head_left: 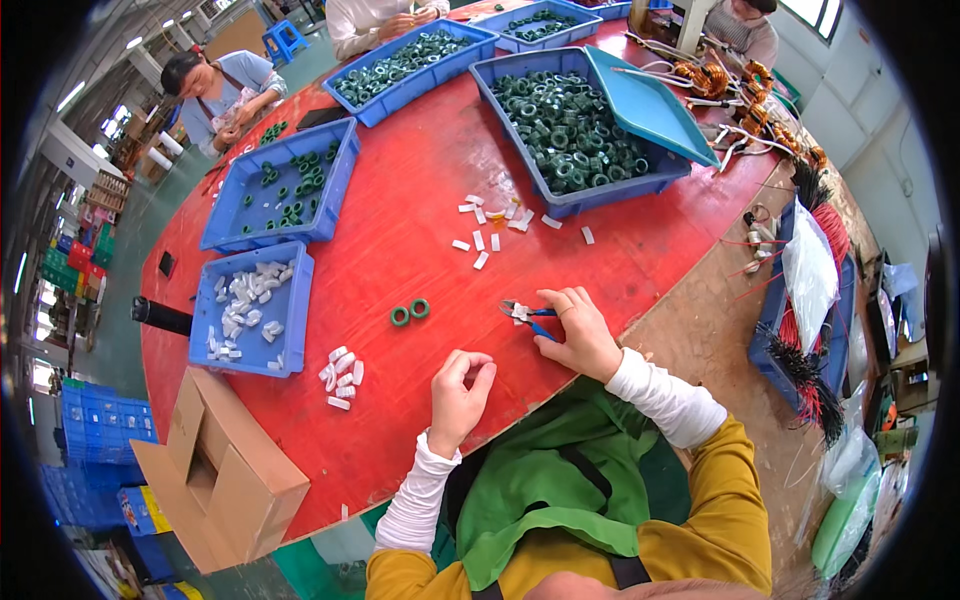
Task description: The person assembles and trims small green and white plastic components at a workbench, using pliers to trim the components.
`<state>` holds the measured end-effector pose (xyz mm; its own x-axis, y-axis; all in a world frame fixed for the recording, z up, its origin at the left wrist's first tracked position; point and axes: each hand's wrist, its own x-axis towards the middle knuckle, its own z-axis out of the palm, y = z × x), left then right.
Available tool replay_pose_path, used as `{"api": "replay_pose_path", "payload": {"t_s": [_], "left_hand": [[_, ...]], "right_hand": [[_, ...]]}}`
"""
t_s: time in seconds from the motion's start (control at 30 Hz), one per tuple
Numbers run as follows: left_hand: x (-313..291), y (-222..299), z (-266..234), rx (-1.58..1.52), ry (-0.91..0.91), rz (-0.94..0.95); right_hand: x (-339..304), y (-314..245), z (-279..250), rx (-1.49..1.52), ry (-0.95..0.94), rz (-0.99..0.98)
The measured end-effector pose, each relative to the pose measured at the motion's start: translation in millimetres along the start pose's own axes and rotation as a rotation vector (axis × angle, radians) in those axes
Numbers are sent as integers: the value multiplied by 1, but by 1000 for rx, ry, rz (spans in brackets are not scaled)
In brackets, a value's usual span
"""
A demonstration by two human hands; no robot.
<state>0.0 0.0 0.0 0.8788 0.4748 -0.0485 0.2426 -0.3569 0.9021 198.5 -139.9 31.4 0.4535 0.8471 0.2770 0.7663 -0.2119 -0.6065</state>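
1. Green apron (560, 500) lies nearest the head camera, worn over mustard sleeves with white cuffs, at the edge of a red table (400, 200).
2. Blue-handled pliers (541, 330) are at the right hand (585, 338): their handles run in between its thumb and forefinger, and their head points away to the left. Those fingers bend around the handles; I cannot tell whether they are clamped on them. Small white material shows at the pliers' head.
3. The left hand (457, 400) is loosely curled over the table's near edge, thumb and forefinger tips close together. I cannot tell whether they touch, or whether anything sits inside the curl. It is apart from the pliers, which lie beyond it and to its right.
4. Two green rings (400, 316) sit side by side, beyond the left hand and left of the pliers.
5. Loose white pieces (341, 378) form a small pile left of the left hand; others are scattered farther up the table, near a large blue bin (560, 203) full of green rings.
6. At the left, a smaller blue bin (304, 300) holds more white pieces, beside an open cardboard box (255, 490).
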Motion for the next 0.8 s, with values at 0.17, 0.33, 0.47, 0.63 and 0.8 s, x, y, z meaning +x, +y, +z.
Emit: {"api": "replay_pose_path", "payload": {"t_s": [0.17, 0.33, 0.47, 0.63, 0.8], "left_hand": [[28, 24, 5, -788, 92, -198], [39, 40, 7, -1244, -233, -169], [37, 40, 15, -1169, -164, -124], [30, 38, 13, -994, -24, -14], [22, 24, -6, -356, 306, 168]], "right_hand": [[-3, -8, -12, 112, 65, -109], [-7, -19, -24, 160, 81, -140], [-10, -22, -22, 213, 77, -152], [-16, -25, -26, 475, -113, 15], [-20, -14, -49, 633, -454, 152]]}}
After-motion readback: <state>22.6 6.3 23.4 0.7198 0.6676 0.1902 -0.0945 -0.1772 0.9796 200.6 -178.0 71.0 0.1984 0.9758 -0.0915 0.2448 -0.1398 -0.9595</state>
